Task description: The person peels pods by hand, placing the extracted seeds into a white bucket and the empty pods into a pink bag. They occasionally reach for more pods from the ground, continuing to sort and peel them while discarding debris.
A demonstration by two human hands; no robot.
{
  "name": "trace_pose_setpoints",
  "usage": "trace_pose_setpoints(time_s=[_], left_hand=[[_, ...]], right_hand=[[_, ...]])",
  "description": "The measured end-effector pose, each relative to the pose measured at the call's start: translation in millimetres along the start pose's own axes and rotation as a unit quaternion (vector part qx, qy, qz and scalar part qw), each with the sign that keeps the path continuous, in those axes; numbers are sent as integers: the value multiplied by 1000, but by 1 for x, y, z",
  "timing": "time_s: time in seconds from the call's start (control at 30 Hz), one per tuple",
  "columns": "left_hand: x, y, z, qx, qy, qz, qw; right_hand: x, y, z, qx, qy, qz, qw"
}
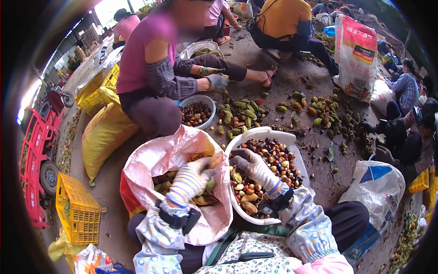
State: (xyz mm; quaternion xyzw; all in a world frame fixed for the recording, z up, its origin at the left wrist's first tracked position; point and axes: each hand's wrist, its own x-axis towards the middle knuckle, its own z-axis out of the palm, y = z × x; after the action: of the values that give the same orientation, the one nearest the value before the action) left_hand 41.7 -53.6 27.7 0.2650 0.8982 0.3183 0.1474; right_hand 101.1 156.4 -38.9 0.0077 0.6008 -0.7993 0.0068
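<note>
My left hand, in a striped glove, is over the mouth of a pink-white woven sack. Its fingers are closed on a brownish pod husk, somewhat blurred. Green and brown husks lie inside the sack below it. My right hand, gloved with dark fingertips, hovers over the left side of a white basin. Its fingers are bent and apart, and I see nothing held in them. Red, brown and cream nuts fill the basin, with a few husks near my right wrist.
Opposite me, a seated person works beside a round basket of nuts. Pods lie heaped on the ground, with another pile farther right. Yellow crates, a full yellow sack and a white sack stand around.
</note>
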Motion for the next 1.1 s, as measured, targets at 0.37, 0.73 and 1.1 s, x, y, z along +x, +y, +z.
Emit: trace_pose_setpoints(time_s=[0.37, 0.73, 1.1], left_hand=[[-1, 32, -11, 14, -73, -50, 996], [13, 14, 55, -400, -81, -87, 909], [9, 5, 55, -569, -78, -75, 815]], right_hand=[[-5, 25, -1, -525, 1, 201, 827], [-17, -25, 7, -244, 27, 33, 969], [-27, -27, 33, -383, 95, -194, 898]])
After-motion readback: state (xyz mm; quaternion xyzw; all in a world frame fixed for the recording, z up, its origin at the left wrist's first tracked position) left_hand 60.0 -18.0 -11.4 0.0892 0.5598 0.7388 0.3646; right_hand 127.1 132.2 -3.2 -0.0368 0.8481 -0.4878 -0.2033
